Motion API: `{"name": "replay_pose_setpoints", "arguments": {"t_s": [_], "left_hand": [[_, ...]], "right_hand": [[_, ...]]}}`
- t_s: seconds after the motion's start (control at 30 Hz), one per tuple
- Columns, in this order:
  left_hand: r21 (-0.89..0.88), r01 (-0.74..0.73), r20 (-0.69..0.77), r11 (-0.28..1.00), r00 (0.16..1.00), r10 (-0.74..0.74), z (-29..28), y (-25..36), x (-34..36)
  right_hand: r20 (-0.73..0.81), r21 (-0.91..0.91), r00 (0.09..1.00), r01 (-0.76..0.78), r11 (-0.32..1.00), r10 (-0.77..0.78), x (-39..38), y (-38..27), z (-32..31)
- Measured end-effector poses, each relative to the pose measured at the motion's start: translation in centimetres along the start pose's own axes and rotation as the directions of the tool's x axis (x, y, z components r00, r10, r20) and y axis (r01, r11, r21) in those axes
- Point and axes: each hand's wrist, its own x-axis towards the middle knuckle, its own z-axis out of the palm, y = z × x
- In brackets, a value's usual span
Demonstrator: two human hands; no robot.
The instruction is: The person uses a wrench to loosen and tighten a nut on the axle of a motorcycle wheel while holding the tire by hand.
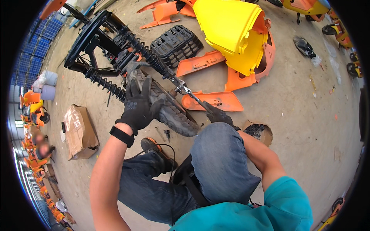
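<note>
In front of me stands the black front end of a scooter, with two coil-spring shock absorbers point(145, 50) and a knobby black tyre point(175, 120) between them. My left hand point(138, 106), in a dark work glove, lies on the side of the tyre with fingers stretched and spread. Beyond my knee, my right hand point(219, 116), gloved too, is closed round the handle of a long metal ratchet wrench point(194, 99). The wrench's head meets the lower end of the right shock absorber, by the wheel axle. My knee partly hides the right hand.
Orange panels point(212, 101), a yellow body shell point(227, 27) and a black basket point(175, 44) lie beyond the wheel. A cardboard box point(80, 133) sits left; another holed carton point(266, 134) holds small dark parts. A bolt or socket point(167, 134) lies near my shoe point(156, 150).
</note>
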Motion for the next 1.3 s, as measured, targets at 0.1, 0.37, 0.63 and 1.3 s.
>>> {"name": "replay_pose_setpoints", "arguments": {"t_s": [0.1,0.37,0.63,1.3], "left_hand": [[0.002,-0.012,0.016,1.000,1.000,0.012,0.0,0.3,0.0],[0.012,-0.035,-0.020,0.999,0.999,0.036,0.2,-0.1,0.1],[-0.009,-0.065,-0.060,0.998,0.996,0.064,0.2,0.1,0.3],[-0.029,-0.042,-0.040,0.999,0.998,0.041,-0.1,0.4,0.2]], "right_hand": [[-0.063,-0.014,0.998,0.024,1.000,-0.024,0.2,1.1,0.4],[-0.188,0.058,0.982,-0.019,0.998,0.029,2.5,1.4,3.0],[-0.122,0.041,0.993,0.004,0.999,0.001,2.6,3.2,2.8],[0.048,0.107,0.964,-0.267,0.958,0.263,2.4,-1.0,1.0]]}}
